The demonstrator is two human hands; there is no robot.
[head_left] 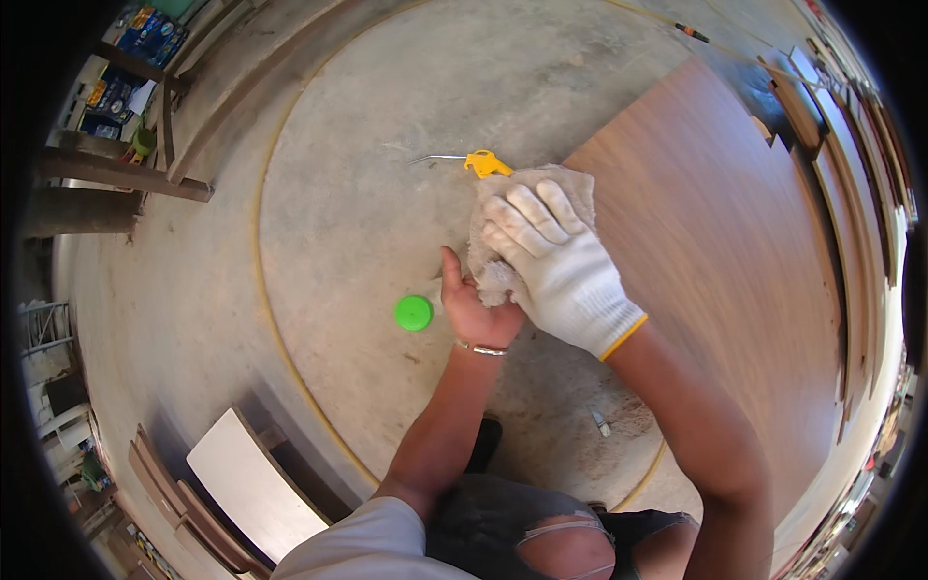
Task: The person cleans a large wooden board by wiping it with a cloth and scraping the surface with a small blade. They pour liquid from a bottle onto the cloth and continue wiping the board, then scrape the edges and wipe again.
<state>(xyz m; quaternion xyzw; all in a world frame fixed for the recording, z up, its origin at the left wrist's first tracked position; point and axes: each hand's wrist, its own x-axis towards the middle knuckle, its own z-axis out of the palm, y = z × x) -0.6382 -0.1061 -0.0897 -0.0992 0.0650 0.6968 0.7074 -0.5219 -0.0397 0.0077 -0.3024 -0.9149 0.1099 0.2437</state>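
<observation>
A beige, fluffy cloth [585, 184] is between my two hands, above the concrete floor. My right hand [561, 266], in a white knit glove with a yellow cuff edge, lies over it with the fingers bent onto the fabric. Beneath the cloth is my left hand [478, 314], bare, palm turned up and thumb stretched out; the other fingers are hidden. Close to that thumb, on the left, is a round green cap [414, 312]; whether it sits on a container is unclear. Just beyond the cloth lies a yellow air blow gun [485, 163] with a thin metal nozzle.
A large wood-grain panel [715, 232] extends along the right, with stacked boards [851, 222] past it. A yellow hose [259, 222] curves across the floor on the left. White and brown boards [253, 488] lean at lower left. Wooden beams [116, 169] stand at upper left.
</observation>
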